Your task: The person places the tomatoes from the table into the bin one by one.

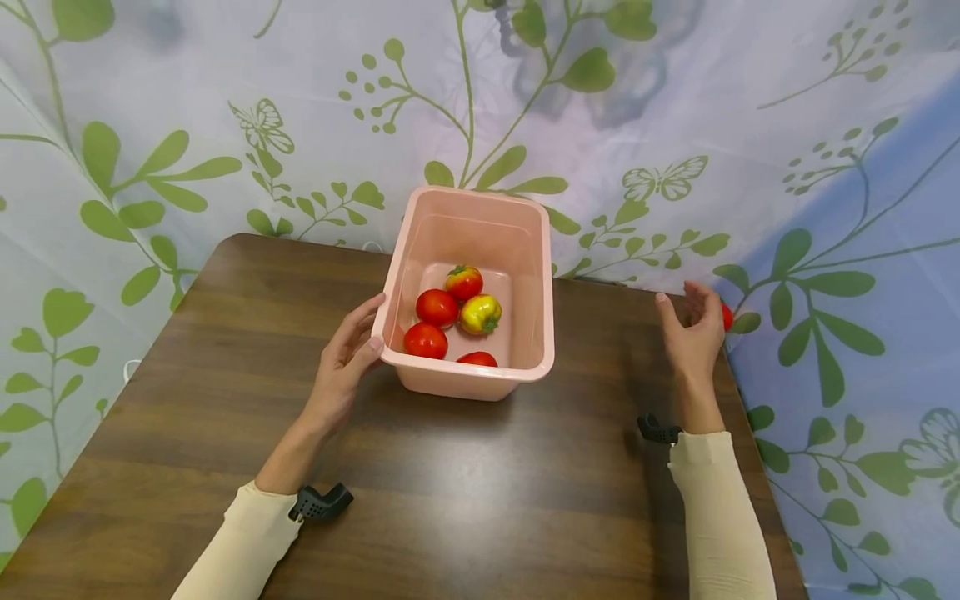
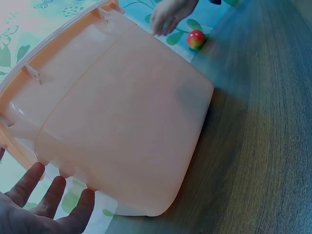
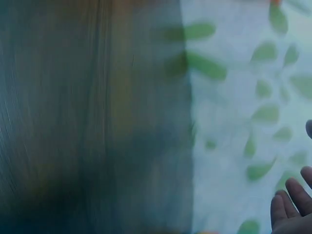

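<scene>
A pink plastic bin [image 1: 457, 381] stands on the wooden table, with several toy-like fruits and vegetables inside. Among them are red tomatoes [image 1: 437, 307], a yellow pepper [image 1: 481, 315] and a red-and-yellow one [image 1: 464, 282]. My left hand [image 1: 341, 362] touches the bin's left side near the rim, its extended fingers [image 2: 53, 187] against the outer wall. Toward the table's right edge, my right hand [image 1: 693, 337] hovers with loosely bent fingers and nothing visible in its grasp. Just beyond it is a red round fruit [image 1: 727, 317], yellowish below in the left wrist view [image 2: 196, 39].
The table [image 1: 450, 500] meets a white cloth printed with green leaves [image 1: 300, 125] at the back, and a bluish stretch of it [image 1: 847, 317] on the right. A black wrist mount [image 1: 321, 502] sits on the left wrist, another [image 1: 658, 429] on the right.
</scene>
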